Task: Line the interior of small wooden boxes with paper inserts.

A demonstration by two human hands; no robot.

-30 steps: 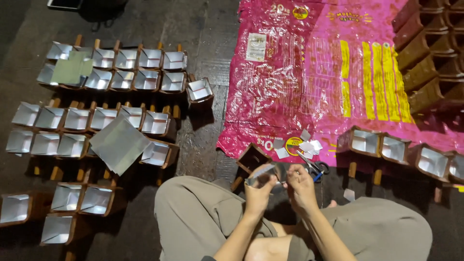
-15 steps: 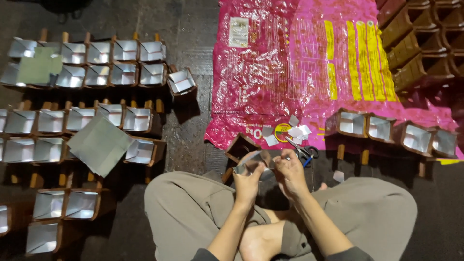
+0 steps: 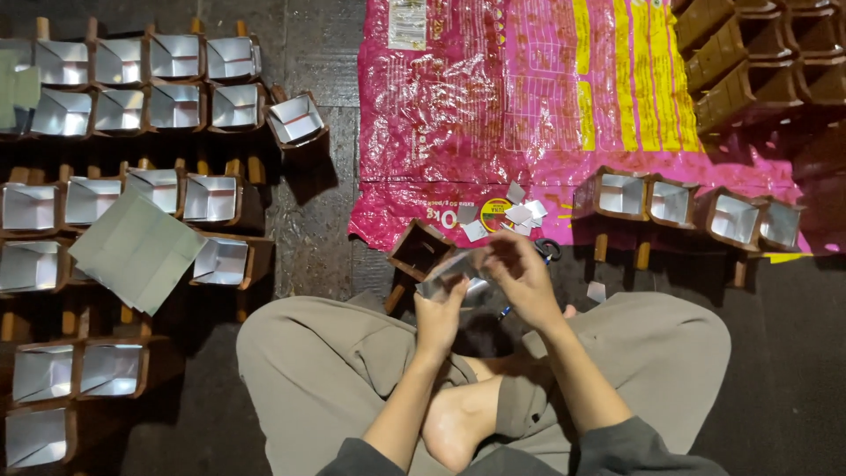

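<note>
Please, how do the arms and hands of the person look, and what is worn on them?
Both hands, left hand and right hand, are bare, with no gloves. I can make out no rings or watch. The forearms are uncovered; dark grey sleeves are pushed up to about the elbows.

Pink sack (image 3: pixel 529 97) with yellow stripes, silver-lined brown boxes (image 3: pixel 211 198), khaki trousers (image 3: pixel 326 361)

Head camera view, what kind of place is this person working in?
Probably a floor-level handcraft workspace. Rows of foil-lined small brown boxes cover the dark floor, a pink plastic sack serves as a mat, and both hands, left hand and right hand, hold a shiny foil piece.
</note>
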